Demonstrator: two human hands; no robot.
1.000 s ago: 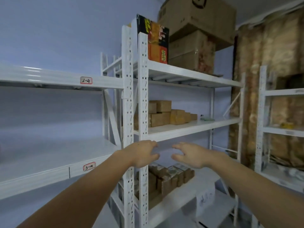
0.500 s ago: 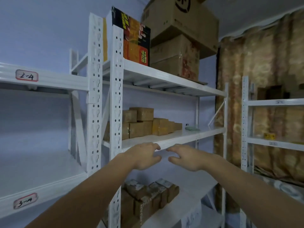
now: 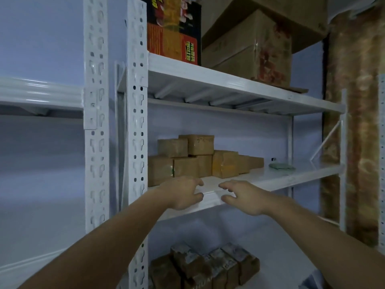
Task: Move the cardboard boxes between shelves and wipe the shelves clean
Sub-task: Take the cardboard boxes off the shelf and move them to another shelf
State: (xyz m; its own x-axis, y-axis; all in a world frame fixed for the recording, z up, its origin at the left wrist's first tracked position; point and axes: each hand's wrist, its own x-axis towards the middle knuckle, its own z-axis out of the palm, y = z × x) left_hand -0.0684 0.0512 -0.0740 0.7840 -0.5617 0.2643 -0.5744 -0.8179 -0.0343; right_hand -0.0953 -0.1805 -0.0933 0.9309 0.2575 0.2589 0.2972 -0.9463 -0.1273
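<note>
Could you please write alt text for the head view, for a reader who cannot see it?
Both bare hands, left hand and right hand, reach empty toward the front edge of a white middle shelf holding small stacked cardboard boxes and a green cloth. Large cartons sit above, more small boxes below.

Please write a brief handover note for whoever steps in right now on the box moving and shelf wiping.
Left hand and right hand: both hold nothing, fingers loosely spread at the front edge of the middle shelf.
Small cardboard boxes sit stacked at the back left of that shelf; a greenish cloth lies at its right.
More boxes sit on the shelf below.
Nothing picked up at this moment; moving these boxes and wiping is left.
</note>
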